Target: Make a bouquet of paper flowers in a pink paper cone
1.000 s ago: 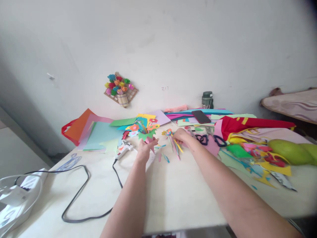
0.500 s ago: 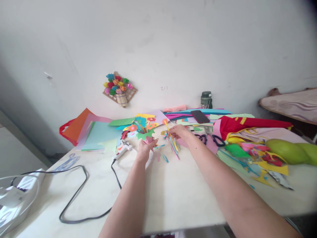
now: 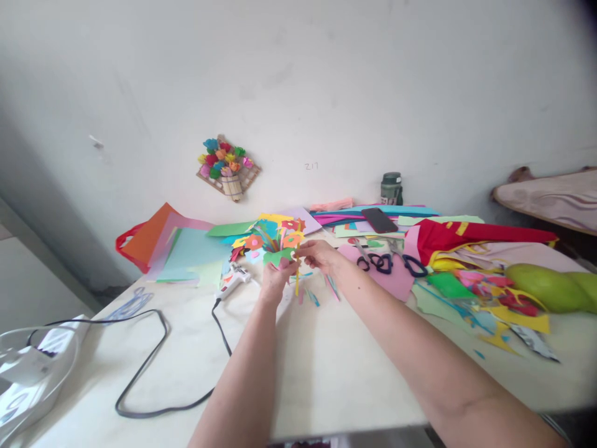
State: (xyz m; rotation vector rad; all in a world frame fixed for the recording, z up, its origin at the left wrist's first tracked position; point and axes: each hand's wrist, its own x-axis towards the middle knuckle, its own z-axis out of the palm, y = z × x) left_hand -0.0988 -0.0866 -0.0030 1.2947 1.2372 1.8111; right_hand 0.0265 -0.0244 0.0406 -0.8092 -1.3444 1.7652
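Observation:
My left hand (image 3: 275,279) is closed round the base of a small paper flower bouquet (image 3: 275,239) with green leaves and orange, red and blue blooms. My right hand (image 3: 319,254) pinches a yellow paper stem (image 3: 297,274) topped with a red flower, held upright right against the bouquet. Both hands meet above the white table (image 3: 326,367), just over a scatter of loose coloured paper strips (image 3: 321,289).
A white glue gun (image 3: 234,280) lies left of my hands, its black cord (image 3: 153,373) looping toward me. Scissors (image 3: 380,261) rest on pink paper to the right. Coloured paper sheets (image 3: 186,249), a phone (image 3: 379,219), a green jar (image 3: 390,188) and scraps crowd the far side.
My right hand picked a yellow stem from the loose strips and carried it left to the bouquet. The left hand kept hold of the bouquet, almost still.

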